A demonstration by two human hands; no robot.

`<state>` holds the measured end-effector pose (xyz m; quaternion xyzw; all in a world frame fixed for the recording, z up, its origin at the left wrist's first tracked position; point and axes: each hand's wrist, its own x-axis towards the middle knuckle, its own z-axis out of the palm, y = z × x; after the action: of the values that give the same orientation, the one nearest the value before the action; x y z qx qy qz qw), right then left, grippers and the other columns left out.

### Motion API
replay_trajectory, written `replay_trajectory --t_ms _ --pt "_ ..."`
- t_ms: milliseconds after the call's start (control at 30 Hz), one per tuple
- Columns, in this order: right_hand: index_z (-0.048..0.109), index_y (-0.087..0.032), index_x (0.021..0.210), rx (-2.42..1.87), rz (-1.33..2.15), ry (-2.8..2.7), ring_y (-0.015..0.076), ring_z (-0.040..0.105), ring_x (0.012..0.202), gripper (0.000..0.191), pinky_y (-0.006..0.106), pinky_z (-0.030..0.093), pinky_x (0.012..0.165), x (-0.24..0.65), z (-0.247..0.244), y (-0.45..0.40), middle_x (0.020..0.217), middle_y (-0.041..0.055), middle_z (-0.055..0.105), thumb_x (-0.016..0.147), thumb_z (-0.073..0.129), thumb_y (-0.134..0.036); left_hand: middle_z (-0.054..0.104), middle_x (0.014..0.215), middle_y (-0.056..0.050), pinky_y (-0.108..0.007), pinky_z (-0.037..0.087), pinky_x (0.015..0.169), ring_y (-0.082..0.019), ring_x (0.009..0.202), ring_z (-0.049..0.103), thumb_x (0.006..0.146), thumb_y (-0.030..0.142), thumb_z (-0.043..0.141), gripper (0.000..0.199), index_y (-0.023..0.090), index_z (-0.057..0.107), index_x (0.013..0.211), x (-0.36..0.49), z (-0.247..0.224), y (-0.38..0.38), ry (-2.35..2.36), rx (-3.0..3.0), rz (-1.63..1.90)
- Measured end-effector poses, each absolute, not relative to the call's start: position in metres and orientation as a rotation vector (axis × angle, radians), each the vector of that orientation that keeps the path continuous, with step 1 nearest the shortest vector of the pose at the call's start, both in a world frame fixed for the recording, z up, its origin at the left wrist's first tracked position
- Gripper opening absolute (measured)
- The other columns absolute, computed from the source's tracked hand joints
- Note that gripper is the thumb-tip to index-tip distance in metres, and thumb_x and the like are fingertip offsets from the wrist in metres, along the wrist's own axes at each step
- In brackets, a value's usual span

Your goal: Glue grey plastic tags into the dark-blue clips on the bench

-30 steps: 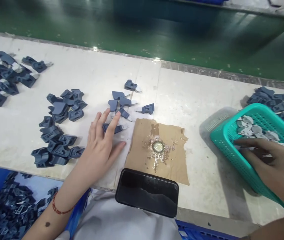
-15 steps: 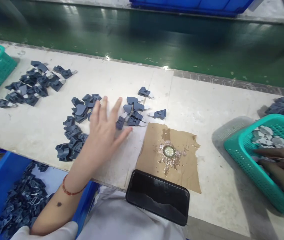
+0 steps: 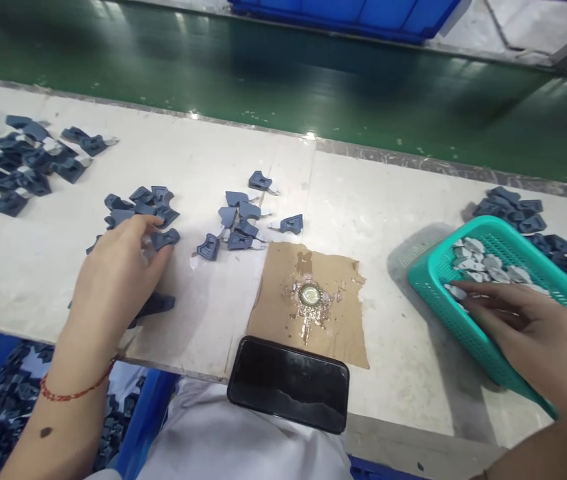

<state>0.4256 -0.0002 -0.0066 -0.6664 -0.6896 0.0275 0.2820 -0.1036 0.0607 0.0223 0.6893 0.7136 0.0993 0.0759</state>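
My left hand (image 3: 116, 280) has its thumb and index finger closed on a dark blue plastic part (image 3: 165, 239), over a loose group of similar parts. Some of that group is hidden under the hand. Inside the green basket (image 3: 426, 270), my right hand (image 3: 523, 313) pinches a small white plastic piece (image 3: 456, 291) near the near-left rim. More white pieces (image 3: 493, 267) lie in the basket beyond the fingers. Between the hands, several blue parts with white ends (image 3: 240, 223) lie on the table.
A brown paper sheet (image 3: 333, 333) with a wet, shiny round spot (image 3: 310, 295) lies mid-table. A black phone (image 3: 288, 387) rests at the front edge. More blue parts (image 3: 508, 210) sit behind the basket; others (image 3: 23, 160) are piled at left. Behind runs a green surface (image 3: 283, 87).
My left hand has moved left and closed its fingers on a blue part. My right hand now pinches a white piece at the basket's near side. The view has shifted right.
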Motion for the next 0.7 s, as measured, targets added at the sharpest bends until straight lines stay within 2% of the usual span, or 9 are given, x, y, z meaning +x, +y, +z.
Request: replay_trajectory --t_ms 67,133,267,400,433,467,500,567,700 --pt "0.085 -0.042 0.073 -1.853 0.497 -2.069 0.0166 0.054 0.024 0.018 0.027 0.022 0.022 0.430 0.002 0.010 0.048 0.0010 0.068 0.062 0.093 -0.054 0.067 0.118 -0.010 -0.052 0.053 0.091 -0.038 0.107 0.066 0.098 0.041 0.057 0.045 0.022 0.057 0.138 -0.105 0.024 0.058 2.131 2.048 0.299" --pt "0.084 -0.041 0.068 -1.906 0.643 -1.998 0.0184 0.055 0.024 0.014 0.025 0.024 0.021 0.431 0.007 0.017 0.046 0.0013 0.067 0.064 0.093 -0.052 0.065 0.114 -0.008 -0.049 0.051 0.087 -0.036 0.103 0.066 0.098 0.049 0.055 0.050 0.023 0.057 0.141 -0.106 0.025 0.053 2.138 2.059 0.364" --pt "0.084 -0.034 0.066 -1.874 0.563 -1.748 0.0197 0.058 0.027 0.017 0.023 0.031 0.022 0.419 0.012 0.015 0.048 0.0018 0.069 0.058 0.099 -0.039 0.062 0.111 -0.001 -0.038 0.048 0.076 -0.024 0.096 0.066 0.096 0.056 0.057 0.044 0.028 0.065 0.129 -0.101 0.027 0.038 1.980 1.944 0.759" --pt "0.084 -0.032 0.070 -1.609 0.623 -1.639 0.0235 0.072 0.049 0.014 0.027 0.053 0.041 0.380 0.025 0.002 0.062 0.0031 0.076 0.065 0.096 -0.029 0.074 0.105 0.000 -0.030 0.057 0.068 -0.019 0.087 0.074 0.091 0.042 0.073 0.027 0.026 0.072 0.113 -0.076 0.031 0.027 1.532 1.480 0.968" --pt "0.082 -0.033 0.068 -1.546 0.645 -1.591 0.0234 0.073 0.052 0.016 0.027 0.055 0.042 0.365 0.029 -0.002 0.062 0.0033 0.075 0.065 0.096 -0.026 0.076 0.104 -0.001 -0.028 0.059 0.064 -0.020 0.084 0.075 0.091 0.039 0.075 0.024 0.026 0.073 0.110 -0.067 0.032 0.025 1.465 1.382 0.958" --pt "0.083 -0.032 0.074 -1.495 0.560 -1.442 0.0240 0.074 0.057 0.015 0.027 0.059 0.047 0.348 0.032 -0.005 0.064 0.0030 0.075 0.068 0.095 -0.025 0.078 0.107 -0.003 -0.027 0.060 0.062 -0.020 0.082 0.076 0.090 0.037 0.076 0.021 0.025 0.075 0.107 -0.059 0.032 0.024 1.421 1.298 0.944" --pt "0.084 -0.030 0.092 -1.545 0.604 -1.310 0.0260 0.078 0.074 0.014 0.031 0.065 0.062 0.331 0.034 -0.008 0.081 0.0054 0.079 0.079 0.087 -0.026 0.078 0.111 -0.006 -0.026 0.061 0.063 -0.021 0.083 0.077 0.090 0.036 0.077 0.020 0.024 0.076 0.105 -0.050 0.032 0.022 1.389 1.229 0.932" --pt "0.082 -0.031 0.110 -1.486 0.775 -1.280 0.0217 0.077 0.078 0.027 0.027 0.066 0.064 0.300 0.035 -0.010 0.090 0.0046 0.080 0.084 0.084 -0.026 0.078 0.117 -0.008 -0.026 0.064 0.067 -0.021 0.085 0.078 0.090 0.034 0.078 0.019 0.022 0.077 0.104 -0.035 0.030 0.019 1.311 1.126 0.917" --pt "0.083 -0.034 0.106 -1.299 1.072 -1.290 0.0171 0.077 0.080 0.020 0.024 0.065 0.070 0.262 0.024 0.000 0.096 0.0018 0.081 0.088 0.081 -0.024 0.079 0.113 -0.008 -0.027 0.065 0.076 -0.021 0.087 0.078 0.089 0.031 0.080 0.021 0.021 0.078 0.107 -0.016 0.020 0.011 1.161 1.017 0.878"
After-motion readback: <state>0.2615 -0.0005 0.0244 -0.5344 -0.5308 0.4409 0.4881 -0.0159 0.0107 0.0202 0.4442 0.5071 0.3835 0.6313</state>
